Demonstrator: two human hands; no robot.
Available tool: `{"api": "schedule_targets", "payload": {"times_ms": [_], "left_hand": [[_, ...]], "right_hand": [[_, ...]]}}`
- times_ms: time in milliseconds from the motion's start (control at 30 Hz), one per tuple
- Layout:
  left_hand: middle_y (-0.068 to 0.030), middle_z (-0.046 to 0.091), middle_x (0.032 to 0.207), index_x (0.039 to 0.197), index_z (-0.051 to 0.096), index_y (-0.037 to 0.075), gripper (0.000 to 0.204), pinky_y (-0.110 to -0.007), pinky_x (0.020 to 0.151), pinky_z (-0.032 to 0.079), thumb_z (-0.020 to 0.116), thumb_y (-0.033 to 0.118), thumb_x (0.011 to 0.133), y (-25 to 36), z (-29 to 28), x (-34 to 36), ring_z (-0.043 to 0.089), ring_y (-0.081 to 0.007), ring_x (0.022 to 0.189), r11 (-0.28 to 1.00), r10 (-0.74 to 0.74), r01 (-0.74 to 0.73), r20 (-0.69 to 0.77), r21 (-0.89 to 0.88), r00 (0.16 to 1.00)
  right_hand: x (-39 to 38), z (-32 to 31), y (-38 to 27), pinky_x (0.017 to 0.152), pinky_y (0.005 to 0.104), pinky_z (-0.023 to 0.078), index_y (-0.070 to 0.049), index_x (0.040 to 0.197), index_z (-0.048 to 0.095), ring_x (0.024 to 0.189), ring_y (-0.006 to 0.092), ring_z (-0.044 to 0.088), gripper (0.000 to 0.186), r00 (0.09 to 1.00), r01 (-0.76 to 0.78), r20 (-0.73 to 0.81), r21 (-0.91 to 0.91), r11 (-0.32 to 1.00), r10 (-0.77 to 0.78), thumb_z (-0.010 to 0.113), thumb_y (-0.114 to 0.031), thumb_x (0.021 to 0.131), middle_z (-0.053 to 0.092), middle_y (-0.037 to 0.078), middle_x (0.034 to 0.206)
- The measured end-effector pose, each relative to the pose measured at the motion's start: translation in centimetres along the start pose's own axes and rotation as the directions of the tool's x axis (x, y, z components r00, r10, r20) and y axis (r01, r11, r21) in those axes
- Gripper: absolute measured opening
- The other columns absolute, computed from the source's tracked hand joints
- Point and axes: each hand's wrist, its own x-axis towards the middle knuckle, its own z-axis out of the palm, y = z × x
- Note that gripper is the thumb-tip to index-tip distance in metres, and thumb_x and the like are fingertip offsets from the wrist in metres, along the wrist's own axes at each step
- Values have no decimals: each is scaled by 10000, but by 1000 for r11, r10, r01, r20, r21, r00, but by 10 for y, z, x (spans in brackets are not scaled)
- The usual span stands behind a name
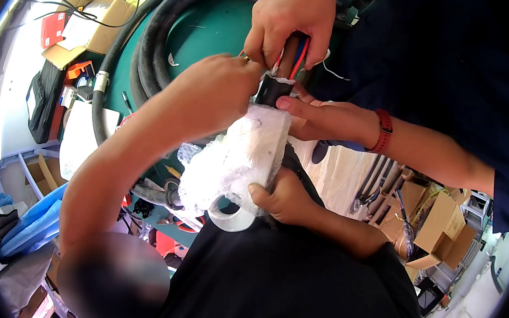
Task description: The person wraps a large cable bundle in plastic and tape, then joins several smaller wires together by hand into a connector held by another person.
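Observation:
My left hand (pixel 227 87) reaches in from the left. Its fingers are closed beside the cut end of a thick black cable (pixel 272 92); what they pinch is too small to make out. Red and blue wires (pixel 300 55) and a brown core stick out of that end. My right hand (pixel 290 200) grips a white tubular piece wrapped in clear plastic (pixel 255 150), which has a ring-shaped end (pixel 231 219) near my body. A co-worker's hand (pixel 294 17) grasps the wires from above. The co-worker's other hand (pixel 324 121), with a red wristband, steadies the black cable sheath.
Loops of thick black cable (pixel 149 59) lie on a green table (pixel 208 34). At the left stand an open cardboard box (pixel 105 34) and a white sheet (pixel 87 138). More cardboard boxes (pixel 442 227) are on the right by the floor. The co-worker's dark clothing fills the upper right.

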Motion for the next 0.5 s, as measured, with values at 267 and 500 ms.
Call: {"api": "schedule_targets", "payload": {"times_ms": [267, 500], "left_hand": [[-102, 637, 766, 869, 631, -10, 151, -356, 711, 497, 659, 137, 887, 0, 1, -10, 637, -257, 719, 851, -326, 328, 76, -411, 942], [-93, 619, 803, 828, 635, 0, 143, -401, 738, 492, 687, 133, 817, -5, -4, -6, 624, -291, 777, 964, -151, 109, -162, -241, 975]], "right_hand": [[-2, -2, -6, 900, 377, 516, 78, 1151, 621, 997, 279, 692, 423, 998, -60, 26, -158, 986, 65, 644, -230, 862, 704, 202, 1043], [-8, 4, -14, 903, 376, 518, 82, 1155, 619, 1006, 284, 691, 422, 999, -27, 14, -91, 995, 29, 647, -220, 861, 701, 211, 1051]]}}
